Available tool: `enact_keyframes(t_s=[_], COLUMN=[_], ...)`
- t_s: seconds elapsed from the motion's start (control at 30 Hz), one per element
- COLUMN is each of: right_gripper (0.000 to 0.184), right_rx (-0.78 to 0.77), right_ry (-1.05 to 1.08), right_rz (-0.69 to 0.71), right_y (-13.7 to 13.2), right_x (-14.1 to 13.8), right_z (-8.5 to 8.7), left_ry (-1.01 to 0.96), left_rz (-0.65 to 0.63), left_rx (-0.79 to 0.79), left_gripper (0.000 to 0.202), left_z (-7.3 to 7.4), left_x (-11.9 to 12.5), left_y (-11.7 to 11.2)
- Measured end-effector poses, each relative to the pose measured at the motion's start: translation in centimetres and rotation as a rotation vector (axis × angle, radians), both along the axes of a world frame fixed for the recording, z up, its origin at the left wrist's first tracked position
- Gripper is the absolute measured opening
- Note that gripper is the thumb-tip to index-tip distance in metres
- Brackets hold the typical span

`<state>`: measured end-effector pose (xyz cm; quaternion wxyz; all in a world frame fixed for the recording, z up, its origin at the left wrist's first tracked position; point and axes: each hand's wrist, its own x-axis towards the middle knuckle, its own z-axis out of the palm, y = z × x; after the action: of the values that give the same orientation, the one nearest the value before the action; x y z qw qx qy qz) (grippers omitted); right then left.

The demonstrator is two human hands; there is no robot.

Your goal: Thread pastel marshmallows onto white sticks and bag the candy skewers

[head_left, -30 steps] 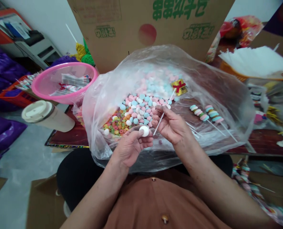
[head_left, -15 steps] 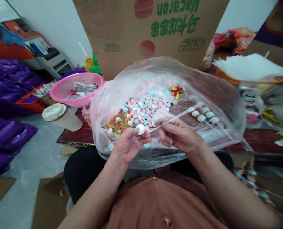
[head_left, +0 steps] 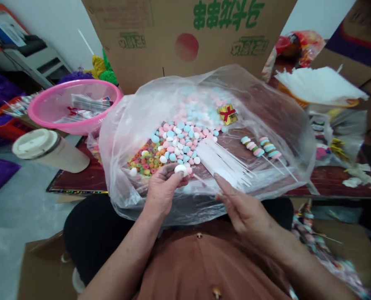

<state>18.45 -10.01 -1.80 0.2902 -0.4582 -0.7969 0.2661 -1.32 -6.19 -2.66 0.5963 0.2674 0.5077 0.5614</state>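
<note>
My left hand (head_left: 165, 187) pinches a round white candy (head_left: 180, 168) just in front of a heap of pink, blue and white candies (head_left: 180, 139) inside a wide clear plastic bag (head_left: 135, 121). A patch of small colourful ring candies (head_left: 144, 160) lies to the left of the heap. My right hand (head_left: 240, 204) rests with fingers stretched out at the near end of a bundle of thin white sticks (head_left: 222, 160), holding nothing. Two sticks threaded with candies (head_left: 262, 148) lie to the right, and a gold wrapper with a red cross (head_left: 227, 113) sits behind.
A pink basin (head_left: 57, 112) with packets stands at the left, a lidded cup (head_left: 44, 150) lying in front of it. A large cardboard box (head_left: 185, 37) rises behind the bag. An orange basket with white sheets (head_left: 319, 85) is at the right. The dark red table edge (head_left: 329, 183) runs under the bag.
My right hand has let go of the single stick it held and dropped back toward me, beside the stick bundle. My left hand still holds the white candy.
</note>
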Motion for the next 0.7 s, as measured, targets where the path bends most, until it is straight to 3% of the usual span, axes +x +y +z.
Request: enact_keyframes(t_s=[0.17, 0.43, 0.57, 0.7], right_gripper=[0.04, 0.035, 0.033, 0.026], right_rx=[0.062, 0.029, 0.038, 0.086], right_ry=[-0.332, -0.689, -0.762, -0.747], right_rz=[-0.066, -0.069, -0.085, -0.097], right_y=[0.1, 0.4, 0.0, -0.3], right_x=[-2.9, -3.9, -4.6, -5.5], right_z=[-0.6, 1.0, 1.6, 1.4], left_ry=[0.135, 0.506, 0.584, 0.671], left_rz=[0.043, 0.017, -0.024, 0.081], left_rx=[0.017, 0.139, 0.162, 0.127], left_gripper=[0.024, 0.021, 0.023, 0.025], left_z=[-0.4, -1.5, -2.1, -2.6], left_x=[0.8, 0.0, 0.1, 0.3], left_y=[0.1, -0.9, -1.9, -2.8])
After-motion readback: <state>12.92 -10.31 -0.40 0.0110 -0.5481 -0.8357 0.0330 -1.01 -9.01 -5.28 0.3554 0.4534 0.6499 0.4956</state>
